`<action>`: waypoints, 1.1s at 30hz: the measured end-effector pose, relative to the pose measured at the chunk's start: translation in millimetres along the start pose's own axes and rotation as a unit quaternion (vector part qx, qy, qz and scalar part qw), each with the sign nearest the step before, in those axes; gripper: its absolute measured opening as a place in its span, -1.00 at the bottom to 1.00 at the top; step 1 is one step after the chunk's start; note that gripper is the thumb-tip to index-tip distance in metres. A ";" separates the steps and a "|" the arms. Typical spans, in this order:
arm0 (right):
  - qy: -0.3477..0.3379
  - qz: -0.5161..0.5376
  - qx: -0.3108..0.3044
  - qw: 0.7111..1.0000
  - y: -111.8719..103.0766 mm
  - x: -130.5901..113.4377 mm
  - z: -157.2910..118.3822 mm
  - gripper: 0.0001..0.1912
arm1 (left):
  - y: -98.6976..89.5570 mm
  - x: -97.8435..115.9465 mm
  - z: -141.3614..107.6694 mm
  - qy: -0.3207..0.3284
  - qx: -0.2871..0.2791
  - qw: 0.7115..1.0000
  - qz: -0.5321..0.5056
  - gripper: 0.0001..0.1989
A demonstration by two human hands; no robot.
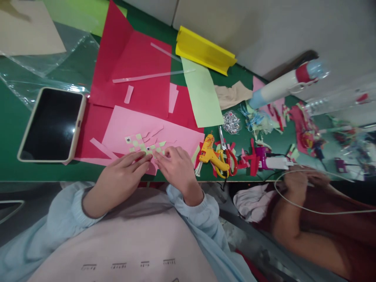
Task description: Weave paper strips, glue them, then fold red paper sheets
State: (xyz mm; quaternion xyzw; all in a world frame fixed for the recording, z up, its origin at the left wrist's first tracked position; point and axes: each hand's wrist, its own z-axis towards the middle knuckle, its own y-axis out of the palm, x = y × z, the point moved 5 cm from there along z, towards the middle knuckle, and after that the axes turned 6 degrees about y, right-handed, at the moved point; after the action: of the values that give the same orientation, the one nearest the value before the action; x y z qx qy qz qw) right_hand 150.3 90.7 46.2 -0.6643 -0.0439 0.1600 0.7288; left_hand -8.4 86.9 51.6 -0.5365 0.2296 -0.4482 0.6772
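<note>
— Left hand (117, 178) first. Gripping anything?
— Reaching in with its back showing, fingers close together and bent, tips against the near woven piece (149, 150). Pinching or only pressing? Cannot tell.
— And the right hand (178, 166)?
— Curled in from the other side, thumb and forefinger with very little gap, at the same piece. Firm or loose, cannot tell.
— Whereabouts, that piece?
— Between the two sets of fingertips, partly covered, over the pink sheet (182, 137) near the front edge of the green table (14, 168). Checked in pink and pale green, with a small toy eye on it.
— Any other like it?
— Yes, a second woven piece (138, 140) just beside, to the left and farther back, also with an eye. Thin curled strips (153, 133) near both.
— Behind?
— Red paper (138, 55), with a pale strip (141, 78) lying across. Far left, a phone (51, 125), screen dark.
— And to the right?
— Yellow glue gun (209, 152) just beside red-handled scissors (223, 145), among paper scraps. Behind these, a heap of toy eyes (232, 122) near a pale green sheet (202, 94). Well apart, another person's hands (296, 179), blurred.
</note>
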 end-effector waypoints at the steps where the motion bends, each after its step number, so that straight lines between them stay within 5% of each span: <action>1: 0.000 0.003 0.003 1.000 0.3 0.6 -0.7 -0.68 | 0.2 0.1 -0.3 0.001 -0.001 1.000 0.002 -0.73; 7: 0.063 0.035 0.047 0.996 -1.9 14.0 1.9 -0.71 | 2.1 -1.3 -2.4 -0.010 -0.010 1.000 -0.018 -0.68; 14: 0.021 0.086 -0.011 0.996 6.2 2.8 18.3 -0.74 | 2.2 -1.4 -0.3 -0.016 -0.004 1.000 -0.023 -0.72; 24: 0.131 0.011 0.031 0.991 -3.9 34.6 13.7 -0.72 | 3.9 -2.0 -3.0 -0.014 -0.016 1.000 -0.016 -0.69; 33: 0.013 0.011 -0.027 0.999 1.9 16.2 -0.8 -0.62 | 4.2 -3.2 -3.2 -0.025 -0.012 0.999 -0.033 -0.71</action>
State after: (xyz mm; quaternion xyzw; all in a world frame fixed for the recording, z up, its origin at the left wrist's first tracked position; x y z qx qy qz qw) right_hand 165.5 94.8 41.8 -0.6864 -0.0313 0.1580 0.7092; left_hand -10.9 88.1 46.1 -0.5626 0.2000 -0.4543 0.6611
